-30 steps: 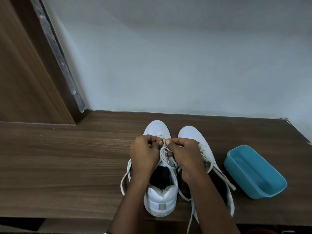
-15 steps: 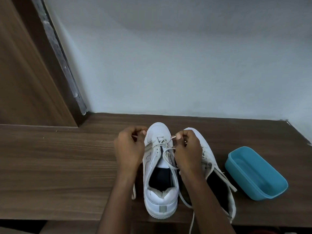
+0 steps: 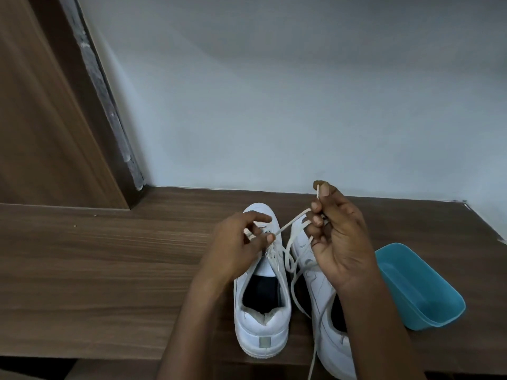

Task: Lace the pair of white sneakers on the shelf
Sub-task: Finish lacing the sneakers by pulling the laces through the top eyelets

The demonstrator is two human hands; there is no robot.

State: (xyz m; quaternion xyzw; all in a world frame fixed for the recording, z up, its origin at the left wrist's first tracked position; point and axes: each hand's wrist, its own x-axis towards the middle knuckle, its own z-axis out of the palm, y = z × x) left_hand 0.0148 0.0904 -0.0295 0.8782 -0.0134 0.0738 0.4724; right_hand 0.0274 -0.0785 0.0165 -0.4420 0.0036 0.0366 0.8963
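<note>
Two white sneakers stand side by side, toes to the wall, on the brown wooden shelf (image 3: 109,270). The left sneaker (image 3: 262,319) has a white lace (image 3: 292,220) running from its front eyelets up to my right hand (image 3: 340,242), which pinches the lace's tip raised above the toes. My left hand (image 3: 238,248) rests on the left sneaker's front, fingers pressing the lace at the eyelets. The right sneaker (image 3: 329,341) lies partly under my right forearm, a loose lace trailing past its heel.
A light blue plastic tub (image 3: 419,286) sits on the shelf just right of the right sneaker. A pale wall (image 3: 301,105) closes the back, and a brown wooden panel (image 3: 41,119) stands at the left. The shelf's front edge runs just behind the heels.
My right hand has lifted up and to the right, drawing the lace out taut from the left sneaker. My left hand has shifted onto the eyelets at the shoe's front.
</note>
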